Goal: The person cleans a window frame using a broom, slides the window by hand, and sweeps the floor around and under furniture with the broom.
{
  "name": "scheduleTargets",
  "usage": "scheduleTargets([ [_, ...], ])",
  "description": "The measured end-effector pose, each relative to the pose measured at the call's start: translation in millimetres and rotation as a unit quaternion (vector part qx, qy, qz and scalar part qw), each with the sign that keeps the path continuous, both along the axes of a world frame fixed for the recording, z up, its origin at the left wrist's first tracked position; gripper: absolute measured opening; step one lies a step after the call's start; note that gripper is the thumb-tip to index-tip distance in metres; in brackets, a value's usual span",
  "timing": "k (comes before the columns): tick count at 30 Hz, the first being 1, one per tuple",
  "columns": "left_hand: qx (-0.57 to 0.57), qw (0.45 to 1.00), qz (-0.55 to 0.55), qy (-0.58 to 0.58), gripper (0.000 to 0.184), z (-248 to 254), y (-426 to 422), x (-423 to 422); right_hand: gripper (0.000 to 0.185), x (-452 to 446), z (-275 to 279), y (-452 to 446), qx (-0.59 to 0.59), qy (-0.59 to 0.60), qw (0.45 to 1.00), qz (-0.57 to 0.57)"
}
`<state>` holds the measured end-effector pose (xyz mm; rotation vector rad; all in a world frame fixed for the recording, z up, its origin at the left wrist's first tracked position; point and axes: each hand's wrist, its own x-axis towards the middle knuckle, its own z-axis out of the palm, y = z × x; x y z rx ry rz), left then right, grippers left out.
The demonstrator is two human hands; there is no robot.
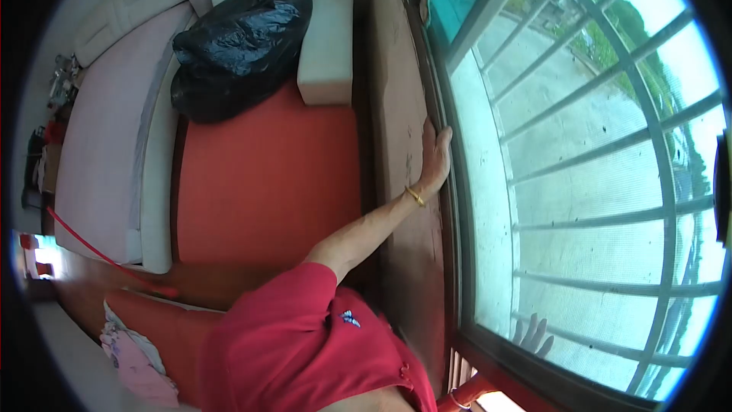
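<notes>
One window frame [458, 275] is noted in the head view, lying directly against the left grip [436, 160]; closure around it cannot be determined. The right grip [534, 338], fingers spread, is partly hidden by the frame's near bar [557, 374]; contact is unclear.

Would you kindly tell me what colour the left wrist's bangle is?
The bangle is gold; head view.

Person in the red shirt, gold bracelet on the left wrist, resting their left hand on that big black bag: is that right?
One thing is off: in the head view, the left hand is on the dark window frame, well apart from the big black bag. The red shirt and the gold bracelet on that wrist are as you said.
</notes>
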<state>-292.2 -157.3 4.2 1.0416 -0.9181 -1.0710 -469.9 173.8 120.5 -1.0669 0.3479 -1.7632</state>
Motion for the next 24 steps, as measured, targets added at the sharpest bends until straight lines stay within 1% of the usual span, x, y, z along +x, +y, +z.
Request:
scheduleTargets([
  [1,0.011,1.0,-0.018,0.011,0.074,3,3,1,0.06,-6,-7,-4,-0.004,0.205,0.972,-0.115],
  [2,0.024,0.999,-0.035,0.021,0.074,5,5,2,0.06,-14,-17,-4,-0.008,0.397,0.89,-0.225],
  [3,0.025,0.998,-0.043,0.03,0.071,6,5,3,0.06,-21,-23,-1,-0.012,0.398,0.891,-0.219],
  [4,0.025,0.999,-0.035,0.03,0.071,7,6,3,0.06,-28,-29,4,0.06,0.388,0.89,-0.232],
  [5,0.001,0.999,-0.036,0.024,0.071,10,7,4,0.061,-27,-29,5,0.133,0.375,0.884,-0.245],
  [6,-0.022,0.999,-0.041,0.014,0.071,11,9,6,0.061,-25,-32,3,0.135,0.371,0.886,-0.244],
  [8,-0.036,0.998,-0.051,0.02,0.071,16,11,8,0.061,-3,-21,-14,-0.007,0.303,0.901,-0.31],
  [9,-0.051,0.996,-0.059,0.033,0.07,17,12,8,0.061,3,-16,-17,-0.003,0.302,0.901,-0.311],
  [10,-0.05,0.996,-0.061,0.033,0.07,16,10,7,0.061,8,-11,-21,-0.006,0.265,0.916,-0.301],
  [11,-0.051,0.997,-0.027,0.044,0.062,15,8,4,0.06,10,-8,-19,-0.01,0.227,0.929,-0.292],
  [12,-0.053,0.997,0.005,0.055,0.055,14,7,1,0.06,5,-7,-15,-0.008,0.228,0.928,-0.295],
  [13,-0.046,0.996,-0.005,0.08,0.055,17,8,1,0.057,0,-1,-13,0.037,0.571,0.71,-0.41],
  [14,-0.044,0.996,-0.01,0.081,0.055,14,6,0,0.056,0,4,-9,0.078,0.813,0.365,-0.448],
  [15,-0.045,0.997,0.006,0.065,0.055,8,3,-1,0.057,2,3,-15,0.053,0.775,0.408,-0.48],
  [16,-0.043,0.998,0.022,0.049,0.055,12,6,-1,0.057,7,6,-21,0.059,0.777,0.404,-0.48],
  [17,-0.018,0.999,0.019,0.03,0.058,16,10,0,0.054,12,8,-23,0.07,0.706,0.532,-0.462],
  [18,-0.024,0.998,0.043,0.024,0.06,-8,-4,-6,0.05,17,10,-25,0.084,0.619,0.648,-0.436],
  [19,-0.028,0.998,0.062,0.017,0.061,-9,-8,-10,0.049,6,14,-32,-0.003,0.715,0.6,-0.358],
  [20,-0.046,0.996,0.036,0.063,0.065,-15,-7,-11,0.051,-9,16,-34,-0.086,0.795,0.538,-0.268],
  [21,-0.052,0.996,0.064,0.021,0.062,-35,-21,-16,0.051,-7,8,-34,-0.065,0.799,0.534,-0.27],
  [22,-0.063,0.995,-0.021,0.076,0.058,-1,2,-1,0.052,-4,-11,-34,0.0,0.774,0.529,-0.349],
  [24,-0.053,0.992,-0.037,0.109,0.055,0,4,-2,0.056,0,-54,-52,0.099,0.696,0.505,-0.5],
])
